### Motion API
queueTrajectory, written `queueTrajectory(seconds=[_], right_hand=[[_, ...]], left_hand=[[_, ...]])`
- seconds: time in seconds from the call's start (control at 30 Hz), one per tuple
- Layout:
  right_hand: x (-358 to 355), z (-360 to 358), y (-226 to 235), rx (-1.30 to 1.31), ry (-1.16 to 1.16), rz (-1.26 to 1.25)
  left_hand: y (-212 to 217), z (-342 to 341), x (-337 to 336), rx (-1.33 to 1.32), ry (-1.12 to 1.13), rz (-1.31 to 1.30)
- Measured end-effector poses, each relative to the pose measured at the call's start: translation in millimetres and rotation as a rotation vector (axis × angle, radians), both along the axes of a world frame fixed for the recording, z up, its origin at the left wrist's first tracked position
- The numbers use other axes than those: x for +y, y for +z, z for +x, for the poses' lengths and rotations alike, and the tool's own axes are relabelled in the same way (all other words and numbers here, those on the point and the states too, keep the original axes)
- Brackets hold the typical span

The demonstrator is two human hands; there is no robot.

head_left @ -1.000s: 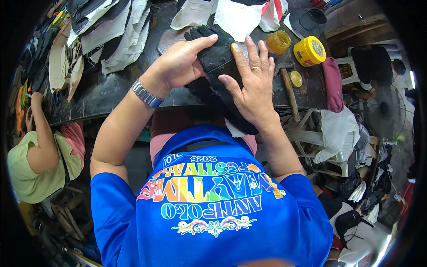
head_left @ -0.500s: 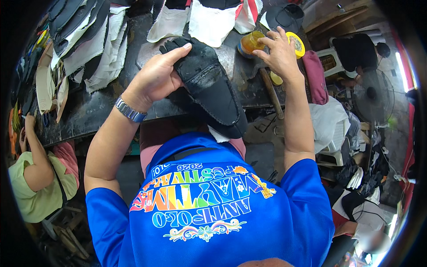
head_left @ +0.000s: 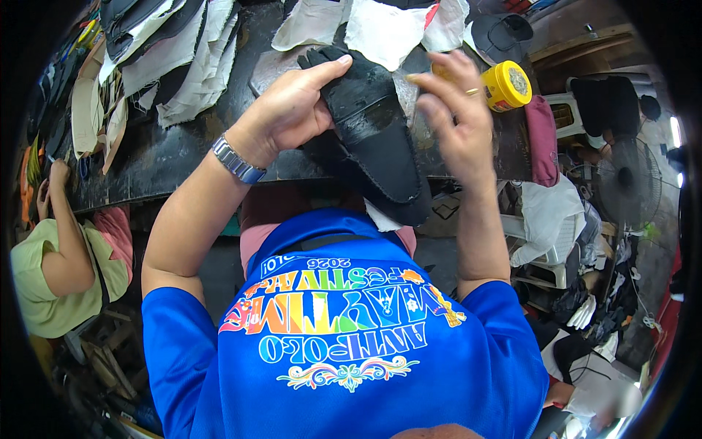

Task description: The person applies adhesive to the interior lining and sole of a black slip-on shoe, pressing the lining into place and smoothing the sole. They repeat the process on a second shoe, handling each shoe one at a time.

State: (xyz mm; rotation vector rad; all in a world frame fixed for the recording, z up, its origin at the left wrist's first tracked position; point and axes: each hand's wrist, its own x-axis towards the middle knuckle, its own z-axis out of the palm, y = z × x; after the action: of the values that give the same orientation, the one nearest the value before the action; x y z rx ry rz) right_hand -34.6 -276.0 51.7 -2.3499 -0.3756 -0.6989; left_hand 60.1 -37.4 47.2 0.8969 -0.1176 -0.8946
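My left hand (head_left: pixel 296 121), wearing a metal wristwatch (head_left: pixel 238 159), is closed around the edge of a black shoe upper (head_left: pixel 384 157), thumb on top. The upper has a stitched seam along its border and a shiny, wet-looking patch (head_left: pixel 358 95) near its far end. Its near end hangs over the table edge above my lap, with white cloth beneath. To its right, my right hand (head_left: pixel 461 113) is raised with fingers stretched apart, slightly blurred, one fingertip yellowish. Behind those fingers, an amber jar (head_left: pixel 441 70) is mostly hidden.
A yellow tub (head_left: pixel 507 85) stands beyond my right hand, near a maroon pouch (head_left: pixel 542 139). Black and white cut pieces (head_left: pixel 197 73) pile up at the far left of the dark table (head_left: pixel 146 175). A person in a light green shirt (head_left: pixel 55 278) sits at left; a fan (head_left: pixel 625 175) stands at right.
My right hand has come away from the amber jar toward the shoe upper. The left hand keeps its hold on the upper. The whole view has shifted slightly.
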Motion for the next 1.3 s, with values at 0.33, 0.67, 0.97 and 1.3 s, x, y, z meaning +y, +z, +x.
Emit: queueTrajectory(seconds=[0.33, 0.67, 0.97, 1.3], right_hand=[[54.2, -17.4, -33.0, 0.169, -0.086, -0.344], [-76.4, 42.2, -0.3, -0.012, -0.331, -0.22], [-101.2, 73.8, -11.1, 0.17, -0.316, -0.438], [-52.9, 17.1, -20.2, -0.035, -0.575, -0.637]], left_hand=[[-4.6, -4.1, 1.3, -0.019, 0.021, -0.011], [-5.0, -1.7, 2.1, 0.022, 0.023, -0.028], [-3.3, -4.3, -0.6, 0.031, 0.04, -0.024], [-6.1, -1.6, -2.5, 0.034, 0.025, -0.045]])
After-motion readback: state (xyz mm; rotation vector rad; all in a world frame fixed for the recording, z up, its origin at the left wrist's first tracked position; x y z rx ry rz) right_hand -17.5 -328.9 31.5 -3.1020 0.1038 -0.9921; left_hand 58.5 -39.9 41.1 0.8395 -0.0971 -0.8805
